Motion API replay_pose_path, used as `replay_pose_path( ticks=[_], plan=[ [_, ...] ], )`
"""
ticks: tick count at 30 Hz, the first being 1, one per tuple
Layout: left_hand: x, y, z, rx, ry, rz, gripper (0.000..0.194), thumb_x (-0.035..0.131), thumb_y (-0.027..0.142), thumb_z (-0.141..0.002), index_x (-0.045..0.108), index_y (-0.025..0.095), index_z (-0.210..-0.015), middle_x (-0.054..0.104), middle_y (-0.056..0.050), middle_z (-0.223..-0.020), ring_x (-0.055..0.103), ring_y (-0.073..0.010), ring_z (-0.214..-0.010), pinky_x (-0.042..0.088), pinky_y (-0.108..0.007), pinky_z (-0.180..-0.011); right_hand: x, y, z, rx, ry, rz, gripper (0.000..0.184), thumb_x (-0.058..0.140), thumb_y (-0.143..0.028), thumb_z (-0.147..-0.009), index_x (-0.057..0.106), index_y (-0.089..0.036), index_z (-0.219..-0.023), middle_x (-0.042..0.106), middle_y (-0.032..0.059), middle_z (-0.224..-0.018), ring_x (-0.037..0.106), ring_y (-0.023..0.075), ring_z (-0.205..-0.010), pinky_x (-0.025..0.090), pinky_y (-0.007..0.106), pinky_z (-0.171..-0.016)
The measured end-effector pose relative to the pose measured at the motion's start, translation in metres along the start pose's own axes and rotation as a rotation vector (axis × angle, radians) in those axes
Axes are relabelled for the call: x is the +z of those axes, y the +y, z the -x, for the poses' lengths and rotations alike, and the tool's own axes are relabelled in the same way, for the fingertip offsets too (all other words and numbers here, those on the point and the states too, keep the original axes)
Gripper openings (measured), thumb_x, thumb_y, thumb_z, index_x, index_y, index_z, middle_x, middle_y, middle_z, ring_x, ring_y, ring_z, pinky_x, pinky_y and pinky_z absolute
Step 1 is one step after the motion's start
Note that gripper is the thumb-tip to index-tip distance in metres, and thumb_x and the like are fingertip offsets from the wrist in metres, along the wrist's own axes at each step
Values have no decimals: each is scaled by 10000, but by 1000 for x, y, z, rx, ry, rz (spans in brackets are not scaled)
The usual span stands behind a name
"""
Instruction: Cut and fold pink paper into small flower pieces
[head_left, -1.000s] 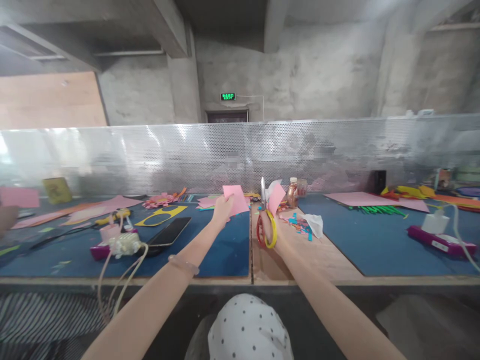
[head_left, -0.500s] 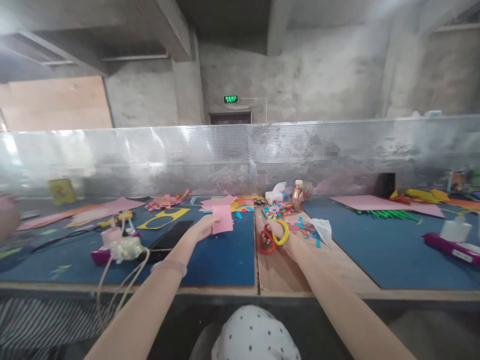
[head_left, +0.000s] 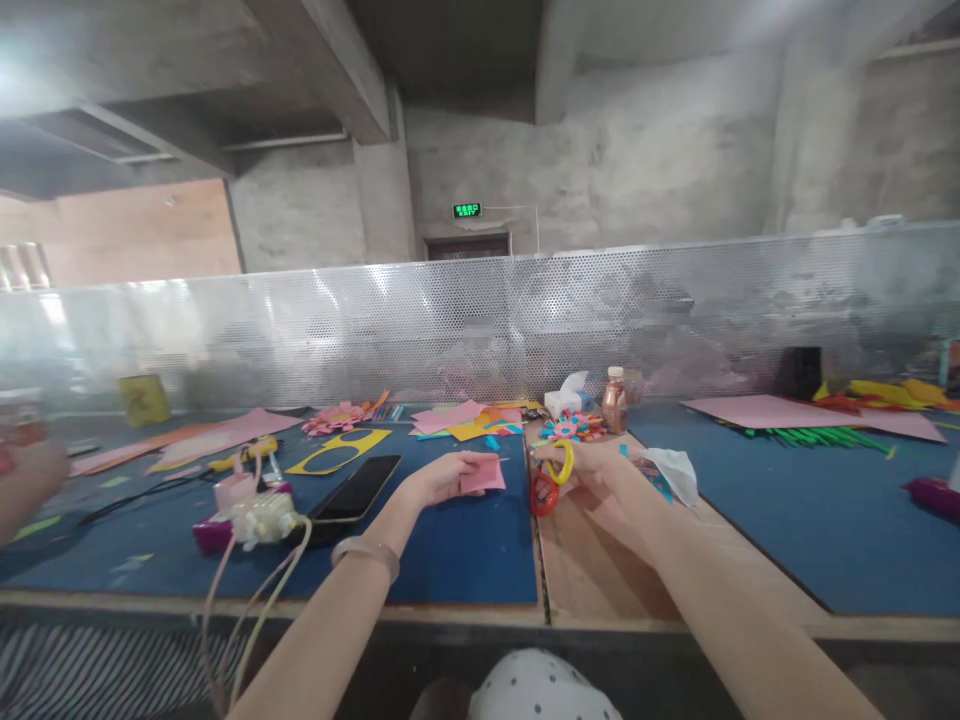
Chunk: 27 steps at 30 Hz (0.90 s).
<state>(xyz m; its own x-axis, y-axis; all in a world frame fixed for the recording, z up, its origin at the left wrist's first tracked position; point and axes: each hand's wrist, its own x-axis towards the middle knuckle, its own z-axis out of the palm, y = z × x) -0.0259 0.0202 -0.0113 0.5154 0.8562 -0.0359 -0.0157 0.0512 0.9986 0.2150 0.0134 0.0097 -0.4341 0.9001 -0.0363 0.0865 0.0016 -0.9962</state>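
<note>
A small piece of pink paper [head_left: 484, 476] is pinched in my left hand [head_left: 448, 478], held low over the blue mat. My right hand [head_left: 592, 468] is closed around a pair of scissors [head_left: 553, 480] with one yellow and one red handle loop. The scissor blades are mostly hidden behind the fingers. A gap separates the scissors from the paper. Behind my right hand sits a pink and blue paper flower [head_left: 571, 428]. Beyond my left hand lie pink and yellow paper sheets [head_left: 465, 416].
Left of my left arm are a black phone [head_left: 366, 488], a power strip with plugs and cables [head_left: 259, 518], and a yellow sheet with round holes [head_left: 339, 452]. A bottle [head_left: 615, 402] and crumpled tissue [head_left: 675, 474] stand right. Another person's hand [head_left: 30, 480] shows far left.
My left hand has turned, and the pink paper, upright before, now lies flatter and looks shorter. The scissors have turned and stay in my right hand. The view has shifted slightly.
</note>
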Motion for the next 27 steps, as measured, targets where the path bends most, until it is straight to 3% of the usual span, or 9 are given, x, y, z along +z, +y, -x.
replay_pose_path(
  ticks=[8,12,15,20,22,24,27],
  plan=[
    [8,3,8,25,-7,-119,288,575,181,-665,641,149,-943,587,-123,-1092,586,-196,-900,470,-249,-633,7,15,0,-83,127,-80,136,498,-326,-702,530,-196,-680,567,-8,-575,551,117,-542,483,249,-537],
    [9,4,12,88,-22,-74,326,579,247,-676,622,145,-982,555,-129,-1143,552,-212,-943,472,-271,-642,10,20,0,-96,93,-201,164,590,-324,-649,511,-182,-670,572,-14,-603,547,105,-558,493,266,-591],
    [9,5,12,53,-20,12,352,530,350,-731,612,135,-997,568,-133,-1114,550,-200,-923,467,-287,-675,14,21,1,-81,45,-183,232,613,-372,-637,506,-167,-650,555,-12,-574,532,98,-521,490,271,-582],
    [7,4,10,19,13,55,323,552,351,-727,618,121,-945,593,-129,-1053,564,-197,-892,464,-295,-692,4,20,4,-269,54,176,336,566,-484,-673,545,-150,-706,539,-17,-554,468,78,-450,411,202,-459],
    [6,2,9,46,15,29,325,612,262,-684,599,138,-984,590,-119,-1056,571,-189,-879,465,-286,-688,-5,19,2,-390,101,387,321,581,-470,-663,566,-151,-694,550,-18,-580,469,80,-498,395,185,-482],
    [5,-1,8,78,22,24,410,649,176,-640,561,155,-1041,591,-111,-1045,582,-176,-849,468,-283,-684,-13,18,-1,-447,63,555,316,544,-467,-695,578,-155,-651,549,-12,-576,463,88,-513,389,189,-498],
    [5,-5,7,84,70,43,449,668,139,-613,529,129,-1040,604,-115,-981,594,-162,-789,471,-295,-689,-18,19,-4,-561,95,752,288,543,-425,-711,584,-164,-596,536,-5,-557,444,92,-509,379,198,-519]
  ],
)
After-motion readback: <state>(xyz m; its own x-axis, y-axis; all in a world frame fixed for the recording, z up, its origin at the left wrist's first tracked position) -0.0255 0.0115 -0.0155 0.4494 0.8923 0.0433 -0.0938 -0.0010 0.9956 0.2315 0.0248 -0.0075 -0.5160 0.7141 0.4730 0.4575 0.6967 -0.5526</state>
